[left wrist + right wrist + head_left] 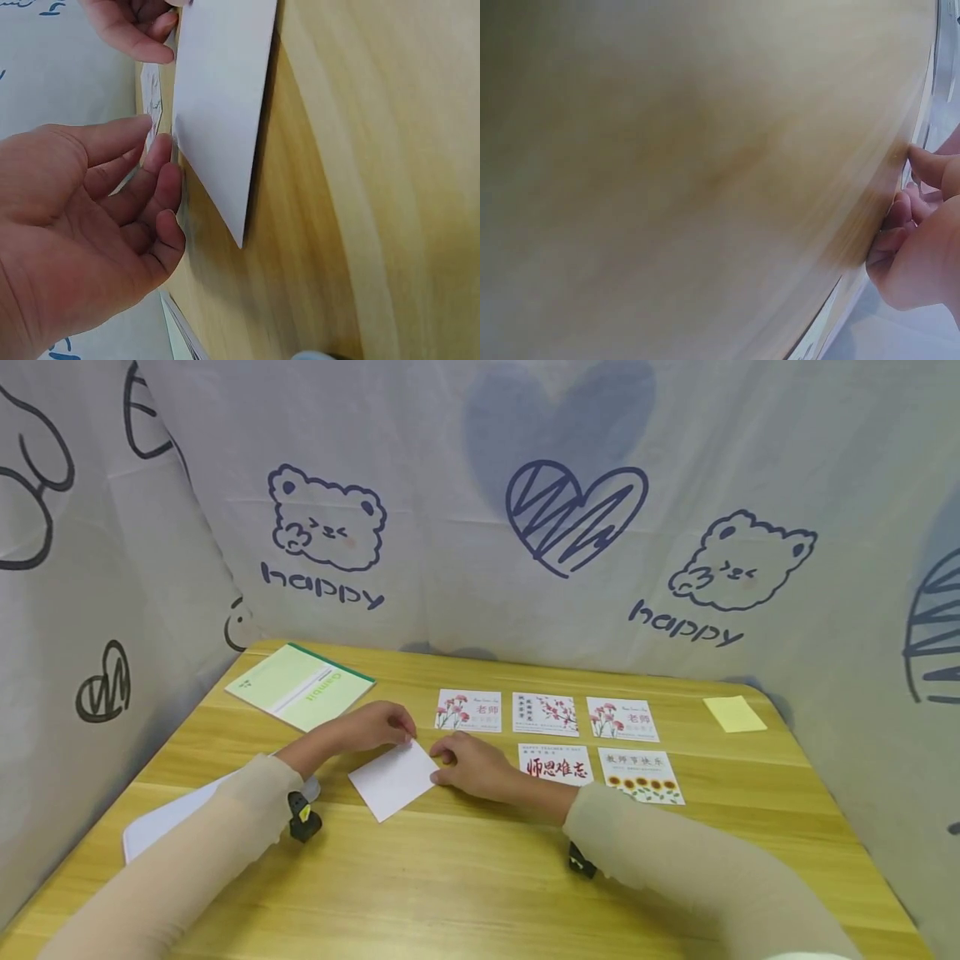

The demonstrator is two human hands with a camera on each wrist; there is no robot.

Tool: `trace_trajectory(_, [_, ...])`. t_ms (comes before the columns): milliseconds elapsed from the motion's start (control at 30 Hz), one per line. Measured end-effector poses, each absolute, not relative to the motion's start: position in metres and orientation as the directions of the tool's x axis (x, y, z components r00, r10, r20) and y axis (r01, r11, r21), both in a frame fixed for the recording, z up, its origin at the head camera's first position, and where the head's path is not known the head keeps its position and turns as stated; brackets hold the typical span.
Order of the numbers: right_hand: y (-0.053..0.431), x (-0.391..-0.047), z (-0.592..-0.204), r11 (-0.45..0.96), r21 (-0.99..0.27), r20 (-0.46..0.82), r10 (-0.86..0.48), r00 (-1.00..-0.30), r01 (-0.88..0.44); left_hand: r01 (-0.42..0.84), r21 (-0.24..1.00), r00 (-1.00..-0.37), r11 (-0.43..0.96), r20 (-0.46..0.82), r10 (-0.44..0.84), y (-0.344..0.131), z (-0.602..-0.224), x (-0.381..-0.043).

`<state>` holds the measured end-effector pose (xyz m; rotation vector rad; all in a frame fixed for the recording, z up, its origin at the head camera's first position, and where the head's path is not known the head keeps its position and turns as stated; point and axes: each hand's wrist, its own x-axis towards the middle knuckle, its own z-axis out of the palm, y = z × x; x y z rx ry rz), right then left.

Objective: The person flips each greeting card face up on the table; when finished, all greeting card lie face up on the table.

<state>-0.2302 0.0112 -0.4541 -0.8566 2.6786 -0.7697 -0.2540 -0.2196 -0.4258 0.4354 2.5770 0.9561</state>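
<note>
A blank white card [393,779] is between the two hands over the table, its plain face showing. My right hand [476,766] pinches its right corner, thumb on the face and index finger at the edge. In the left wrist view, my left hand [90,210] has loosely bent fingers with their tips beside the card's far corner; whether they touch it is hard to tell. The right wrist view shows the right hand [922,232] low at the frame's edge, the card mostly hidden there.
Printed cards lie in two rows: carnation cards [468,710] [622,718], a blossom card [545,714], a red-lettered card [555,763] and a sunflower card [641,775]. A green notepad [300,685] lies back left, yellow sticky notes [735,714] back right. A white item [176,814] sits under the left forearm.
</note>
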Motion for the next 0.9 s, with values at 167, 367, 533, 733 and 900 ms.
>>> trace_trajectory(167, [0.0110,-0.2295,-0.4528,0.680,-0.560,-0.049,-0.598,-0.800,-0.473,0.177,0.627,-0.898,0.759,-0.213,0.385,-0.2191,-0.4262,-0.2540])
trace_trajectory(367, [0.0113,-0.2293,-0.4529,0.687,-0.554,-0.055,-0.594,-0.803,-0.471,0.191,0.613,-0.897,0.766,-0.208,0.390,-0.2194,-0.4276,-0.2544])
trace_trajectory(533, [0.0116,-0.2293,-0.4525,0.689,-0.550,-0.059,-0.595,-0.802,-0.471,0.176,0.644,-0.894,0.745,-0.213,0.395,-0.2216,-0.4289,-0.2550])
trace_trajectory(733, [0.0118,-0.2295,-0.4522,0.689,-0.546,-0.053,-0.597,-0.801,-0.477,0.100,0.702,-0.900,0.705,-0.240,0.365,-0.2245,-0.4309,-0.2565])
trace_trajectory(900, [0.0110,-0.2310,-0.4530,0.696,-0.542,-0.061,-0.592,-0.804,-0.471,0.068,0.741,-0.900,0.668,-0.244,0.362,-0.2244,-0.4264,-0.2542])
